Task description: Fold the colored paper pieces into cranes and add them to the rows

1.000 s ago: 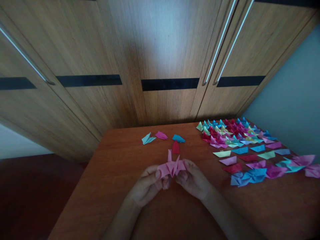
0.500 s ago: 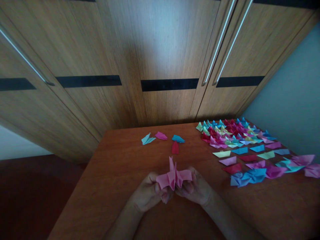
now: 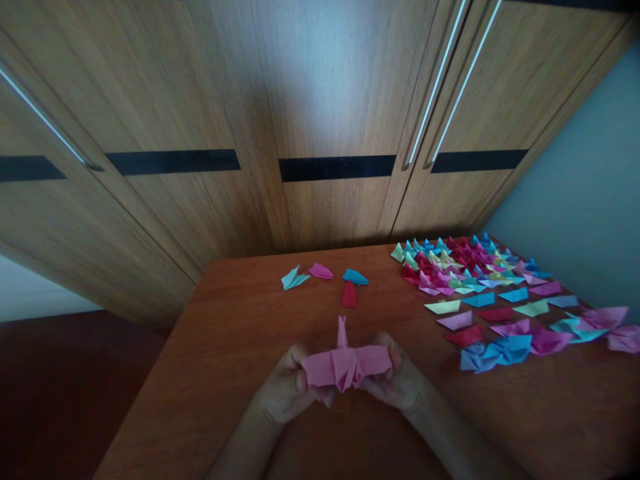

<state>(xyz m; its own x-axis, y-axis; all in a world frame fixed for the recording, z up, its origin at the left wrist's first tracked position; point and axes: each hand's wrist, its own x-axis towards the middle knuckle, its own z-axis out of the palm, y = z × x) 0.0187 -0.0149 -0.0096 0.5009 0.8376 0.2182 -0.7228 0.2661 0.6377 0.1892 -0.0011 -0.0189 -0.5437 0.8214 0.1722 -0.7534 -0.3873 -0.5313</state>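
Pink folded-paper origami figure with wide wings and a narrow upright spike (image 3: 346, 365) is held between both hands, above the near-middle of the reddish-brown, wood-grained tabletop (image 3: 235, 340). Left hand (image 3: 284, 390): thumb and fingers closed on one wing end, pinch grip. Right hand (image 3: 401, 381): same on the other wing end. Wings are spread into a broad band, pleats bunched at center.

Beyond it, four slim folded-paper pieces lie on the wood: pale cyan with split points (image 3: 294, 278), magenta (image 3: 321, 271), blue (image 3: 355, 277), red with a squared near end (image 3: 349, 295).

Right side: dense rows of multicolored peaked paper folds (image 3: 450, 263), then flat paper trapezoids (image 3: 533, 308), then crumpled-looking blue winged paper folds (image 3: 513, 350). Behind: smooth-grained wooden cabinet doors (image 3: 200, 87), glossy black strips (image 3: 337, 168) inset.
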